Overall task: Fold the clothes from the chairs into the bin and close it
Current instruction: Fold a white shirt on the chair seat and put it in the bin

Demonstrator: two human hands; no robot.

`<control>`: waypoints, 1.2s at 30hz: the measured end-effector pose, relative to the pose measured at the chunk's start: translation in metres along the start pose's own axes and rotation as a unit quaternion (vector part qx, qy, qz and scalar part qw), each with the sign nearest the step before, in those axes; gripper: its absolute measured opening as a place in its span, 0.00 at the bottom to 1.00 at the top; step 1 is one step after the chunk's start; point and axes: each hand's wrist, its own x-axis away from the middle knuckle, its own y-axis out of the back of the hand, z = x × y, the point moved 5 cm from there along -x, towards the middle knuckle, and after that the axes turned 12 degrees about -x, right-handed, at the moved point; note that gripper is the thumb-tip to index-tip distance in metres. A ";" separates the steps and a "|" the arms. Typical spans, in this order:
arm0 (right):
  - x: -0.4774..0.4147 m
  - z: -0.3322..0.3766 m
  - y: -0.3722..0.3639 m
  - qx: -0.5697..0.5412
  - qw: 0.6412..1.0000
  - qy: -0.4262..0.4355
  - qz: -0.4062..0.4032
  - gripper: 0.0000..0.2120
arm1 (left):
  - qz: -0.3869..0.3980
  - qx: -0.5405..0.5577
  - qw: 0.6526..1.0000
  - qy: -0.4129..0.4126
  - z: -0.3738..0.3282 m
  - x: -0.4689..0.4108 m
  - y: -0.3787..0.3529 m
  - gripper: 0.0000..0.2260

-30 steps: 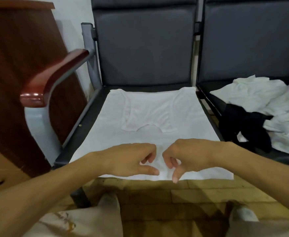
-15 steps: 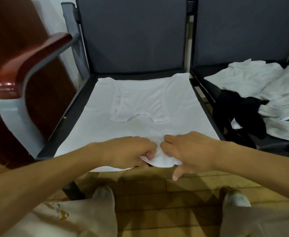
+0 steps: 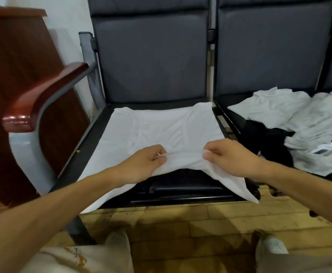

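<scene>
White shirt (image 3: 161, 127), soft and flat: left hand (image 3: 141, 164) and right hand (image 3: 232, 154) pinch its hem.

Left: a reddish-brown wooden cabinet (image 3: 13, 75) stood against the white wall (image 3: 66, 22). Below: yellowish floorboards (image 3: 180, 229) (darkly stained in places) lay beneath my left shoe (image 3: 117, 240) and my right shoe (image 3: 272, 244), both white, with my pale, blotched trousers (image 3: 72, 261) at the lower edge.

The shirt (image 3: 161, 131) was plain white, the seat (image 3: 180, 186) black, the backrest (image 3: 151, 62) dark grey — the armrest (image 3: 43, 99) glossy red-brown.
</scene>
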 end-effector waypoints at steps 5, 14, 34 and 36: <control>-0.013 -0.013 0.005 -0.144 0.983 -0.076 -0.085 0.17 | -0.032 -0.069 0.997 -0.010 -0.010 -0.008 0.001 0.19; -0.021 -0.027 0.048 -0.130 0.918 -0.092 -0.363 0.19 | -0.033 -0.169 0.985 -0.005 0.017 -0.006 0.009 0.13; -0.062 -0.012 0.005 -0.068 0.987 -0.016 -0.147 0.18 | -0.193 0.310 0.928 0.073 0.071 0.032 0.071 0.10; -0.056 -0.013 0.005 0.007 0.994 0.033 -0.102 0.17 | -0.192 0.202 0.959 0.056 0.073 0.034 0.070 0.13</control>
